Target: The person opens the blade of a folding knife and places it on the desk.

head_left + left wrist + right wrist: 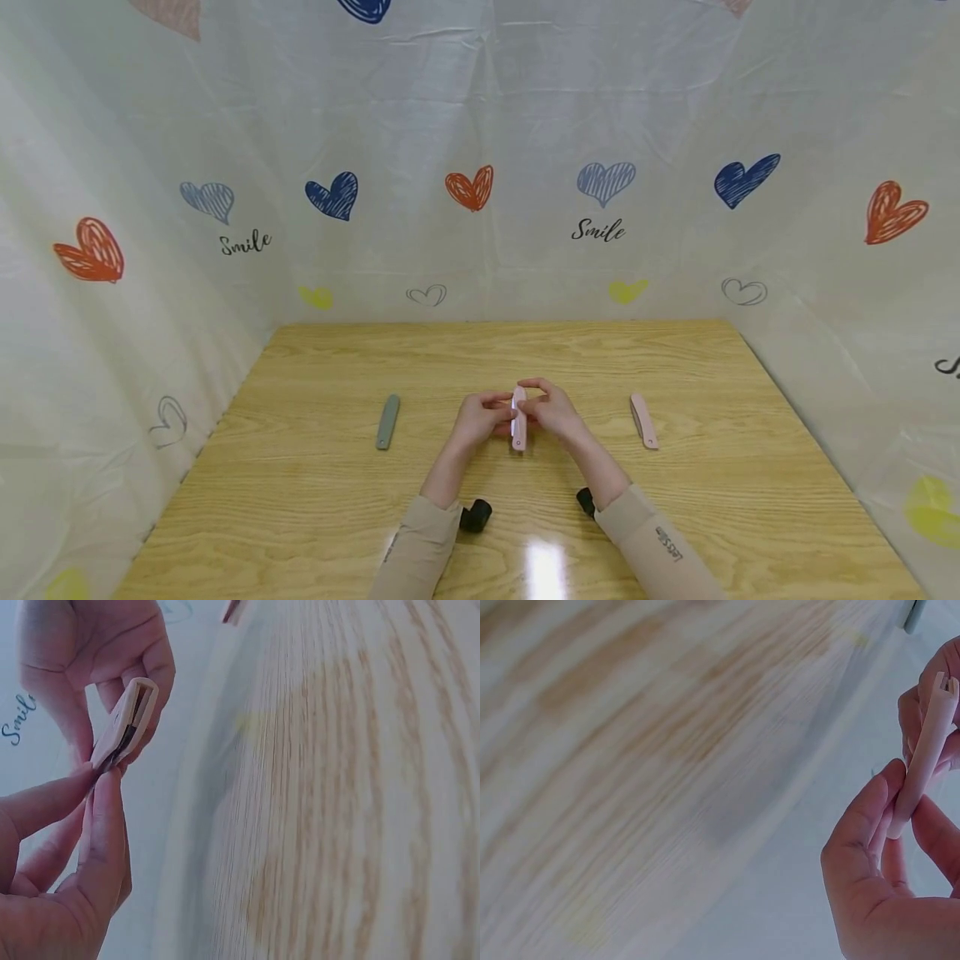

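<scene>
while a slim pale-pink folding knife [521,427] with a smooth, rounded handle is held above the middle of the light-brown wood-grain tabletop [285,500], its riveted end is turned toward the person. along its left side a thin, bright strip is shown, and in the left wrist view a dark-edged slot can be seen in it. this left side is pinched between the thumb and fingers of the bare left hand [477,419]; whether the blade itself is gripped there cannot be told. the handle is pinched between the thumb and fingers of the bare right hand [553,414].

to the left, well apart, a sage-green folding knife [387,423] is laid on the wood; to the right, a second pale-pink folding knife [645,423] is laid. both forearms are covered by beige long sleeves [422,533], the right one being printed with dark lettering. a black device [476,516] is partly seen beside the left sleeve's cuff. beyond the tabletop, a white curtain [525,100] is hung, printed with red, blue and yellow hearts and the word "smile".
</scene>
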Tool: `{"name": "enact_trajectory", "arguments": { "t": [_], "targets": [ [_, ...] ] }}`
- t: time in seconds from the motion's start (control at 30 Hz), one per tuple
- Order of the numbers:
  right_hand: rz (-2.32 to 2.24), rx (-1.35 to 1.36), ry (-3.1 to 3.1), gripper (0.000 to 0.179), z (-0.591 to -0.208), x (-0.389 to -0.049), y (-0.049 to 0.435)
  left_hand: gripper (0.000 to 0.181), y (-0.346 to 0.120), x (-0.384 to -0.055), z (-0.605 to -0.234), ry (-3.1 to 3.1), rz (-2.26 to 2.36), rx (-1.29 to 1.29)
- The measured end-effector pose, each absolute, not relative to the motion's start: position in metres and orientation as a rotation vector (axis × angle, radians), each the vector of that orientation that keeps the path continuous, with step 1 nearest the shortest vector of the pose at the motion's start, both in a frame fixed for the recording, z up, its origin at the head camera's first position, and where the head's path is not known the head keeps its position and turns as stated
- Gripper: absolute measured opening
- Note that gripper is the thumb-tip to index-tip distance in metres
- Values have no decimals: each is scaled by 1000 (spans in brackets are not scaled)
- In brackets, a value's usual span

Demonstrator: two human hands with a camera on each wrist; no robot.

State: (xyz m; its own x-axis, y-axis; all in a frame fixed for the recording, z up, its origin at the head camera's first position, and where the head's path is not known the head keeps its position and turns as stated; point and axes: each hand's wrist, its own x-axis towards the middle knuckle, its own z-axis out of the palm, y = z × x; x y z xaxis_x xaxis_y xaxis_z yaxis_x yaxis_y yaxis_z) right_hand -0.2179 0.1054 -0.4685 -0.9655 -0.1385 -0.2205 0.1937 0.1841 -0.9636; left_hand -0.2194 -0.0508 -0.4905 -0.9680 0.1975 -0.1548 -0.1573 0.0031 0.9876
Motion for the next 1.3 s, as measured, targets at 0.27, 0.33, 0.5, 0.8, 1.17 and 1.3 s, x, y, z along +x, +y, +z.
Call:
{"name": "enact_trajectory", "arguments": {
  "t": [0.27, 0.33, 0.5, 0.8, 1.17, 1.3],
  "targets": [
    [-1884, 53, 2166, 42, -470, -219, 107, 38, -54, -220, -490, 1963, 2067, 24],
    [-1887, 57, 2155, 43, -470, -219, 108, 39, -55, -220, -490, 1941, 2075, 17],
    [-1880, 46, 2144, 45, -468, -217, 110, 40, -56, -221, -490, 1910, 2080, 2],
    [-1898, 36, 2146, 46, -467, -215, 113, 42, -58, -220, -490, 1905, 2106, 26],
    [-1897, 44, 2160, 47, -465, -216, 116, 42, -57, -215, -484, 1940, 2123, 20],
    [-1905, 62, 2162, 48, -465, -216, 116, 41, -56, -218, -488, 1940, 2139, -6]
  ]
}}
